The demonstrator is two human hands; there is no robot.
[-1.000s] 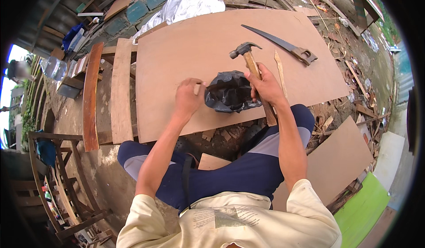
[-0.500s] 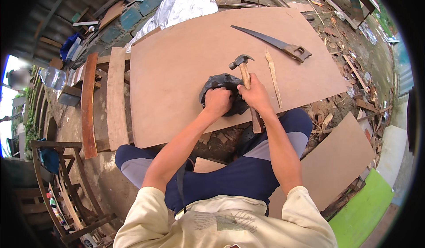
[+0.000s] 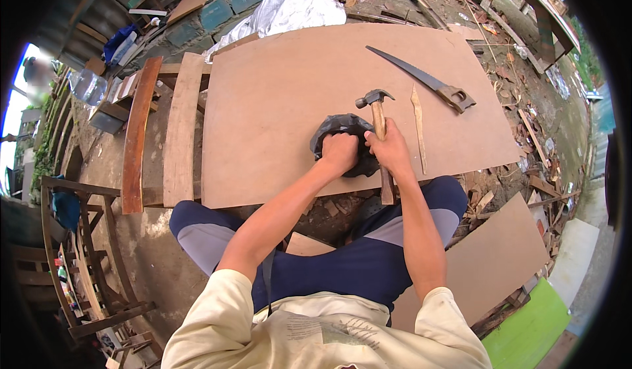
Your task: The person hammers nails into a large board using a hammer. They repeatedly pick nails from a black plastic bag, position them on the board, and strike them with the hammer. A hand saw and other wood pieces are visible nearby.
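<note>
Reaching with the left hand (image 3: 341,152) down into a crumpled black plastic bag (image 3: 332,125), set near the middle of the near edge of the large brown board (image 3: 263,105); a second ago, holding that hand apart, to the left of the bag, with the mouth open to view. Hiding the left fingers inside now; cannot tell them spread or closed. Gripping a claw hammer (image 3: 378,115) in the right hand (image 3: 390,152), with fingers clamped round the handle and the thumb side against the bag; cannot tell any pinch on the plastic. Pointing the hammer more squarely at the board's far edge than a second ago.

Dark metal in the hammer's head, curved at the claw; worn brown wood in the handle. Thin, creased, faintly shiny plastic in the bag, bunched in a rough ring around the left hand. Smooth, matte, flat face on the board. On its far right part, a handsaw (image 3: 422,77), with a tapering toothed blade and a looped brown grip. On its right half, nearer than the saw, a slim yellowish wood strip (image 3: 419,129), pointed at the far end. Off its left edge, two long planks: a pale, dull plank (image 3: 181,132) and a glossy reddish plank (image 3: 140,138). Beyond its far edge, wrinkled white sheeting (image 3: 289,13).
</note>
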